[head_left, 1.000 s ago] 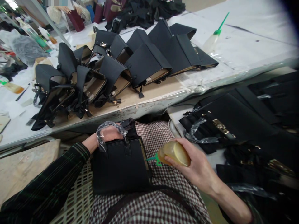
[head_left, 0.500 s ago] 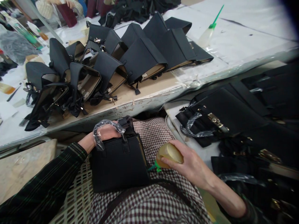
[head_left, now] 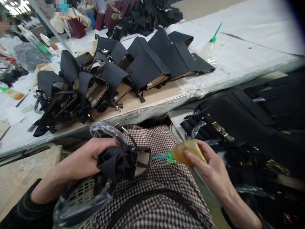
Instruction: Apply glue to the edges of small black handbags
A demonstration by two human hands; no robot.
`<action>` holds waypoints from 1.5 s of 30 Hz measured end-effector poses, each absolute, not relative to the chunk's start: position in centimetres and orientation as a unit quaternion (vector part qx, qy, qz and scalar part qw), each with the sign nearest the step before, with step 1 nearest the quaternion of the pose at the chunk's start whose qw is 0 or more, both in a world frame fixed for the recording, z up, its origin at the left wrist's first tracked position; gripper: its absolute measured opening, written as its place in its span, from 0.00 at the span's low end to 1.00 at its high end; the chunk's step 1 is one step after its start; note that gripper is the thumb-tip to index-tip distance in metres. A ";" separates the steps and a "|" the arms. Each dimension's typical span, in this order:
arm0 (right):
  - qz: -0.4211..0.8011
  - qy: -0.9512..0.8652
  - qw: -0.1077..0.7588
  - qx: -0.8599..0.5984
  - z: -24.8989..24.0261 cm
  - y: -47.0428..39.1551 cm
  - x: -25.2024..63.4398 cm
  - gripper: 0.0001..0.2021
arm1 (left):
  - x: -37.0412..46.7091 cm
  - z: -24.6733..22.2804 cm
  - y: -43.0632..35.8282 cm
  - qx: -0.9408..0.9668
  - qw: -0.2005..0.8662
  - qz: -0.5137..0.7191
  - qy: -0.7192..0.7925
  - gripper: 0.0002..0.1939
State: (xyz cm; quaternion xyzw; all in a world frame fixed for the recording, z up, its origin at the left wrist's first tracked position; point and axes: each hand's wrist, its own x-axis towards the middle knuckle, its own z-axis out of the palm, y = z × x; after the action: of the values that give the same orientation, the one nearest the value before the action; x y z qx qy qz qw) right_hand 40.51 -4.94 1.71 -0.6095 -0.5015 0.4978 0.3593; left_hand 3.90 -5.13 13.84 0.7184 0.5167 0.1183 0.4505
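A black handbag (head_left: 120,160) is gripped by my left hand (head_left: 83,159) over my lap, its side gusset and beige lining turned toward the right. Clear plastic wraps its looped handles, one standing up and one hanging down at the left. My right hand (head_left: 207,162) is closed around a soft glue bottle (head_left: 187,153) with amber liquid inside. The bottle lies sideways, its thin green nozzle pointing left at the bag's edge; whether the tip touches the bag I cannot tell. My left fingertips are partly hidden behind the bag.
Several black handbags (head_left: 147,68) lean together on the white-covered worktable (head_left: 247,35). A second glue bottle (head_left: 208,47) stands behind them. More black bags (head_left: 238,121) are piled at my right. A plastic crate (head_left: 82,198) is at my left; a co-worker's hands (head_left: 71,19) hold maroon material far left.
The handbag has been turned from its broad face to its side, with one handle now hanging down. My right hand has moved slightly right, and the bottle nozzle now points more level.
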 end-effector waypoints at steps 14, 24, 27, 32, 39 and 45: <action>0.321 -0.689 0.307 -0.573 -1.5 -4.4 38.0 0.28 | 4.3 10.3 -9.4 0.789 0.358 0.123 0.483 0.07; 0.448 -0.601 0.277 -0.601 -0.8 -5.4 38.0 0.26 | 4.5 9.9 -9.5 0.791 0.341 0.154 0.485 0.07; 0.490 -0.537 0.301 -0.616 -0.9 -5.6 38.3 0.26 | 4.5 9.9 -9.5 0.786 0.341 0.158 0.490 0.06; 0.670 -0.321 0.395 -0.541 -1.4 -6.2 39.1 0.18 | 4.3 9.9 -9.9 0.761 0.370 0.159 0.508 0.05; 0.807 -0.104 0.465 -0.348 0.4 -3.2 37.8 0.20 | 4.5 9.8 -10.8 0.742 0.353 0.211 0.529 0.03; 0.830 -0.126 0.486 -0.243 2.7 3.2 32.6 0.20 | 3.0 7.0 -12.1 0.723 0.312 0.298 0.539 0.10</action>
State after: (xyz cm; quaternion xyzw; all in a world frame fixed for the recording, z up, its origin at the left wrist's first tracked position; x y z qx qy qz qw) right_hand 32.58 3.20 2.65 -0.2428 -0.1260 0.8303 0.4855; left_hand 3.01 -12.11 6.99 0.7231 0.5394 0.2981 0.3119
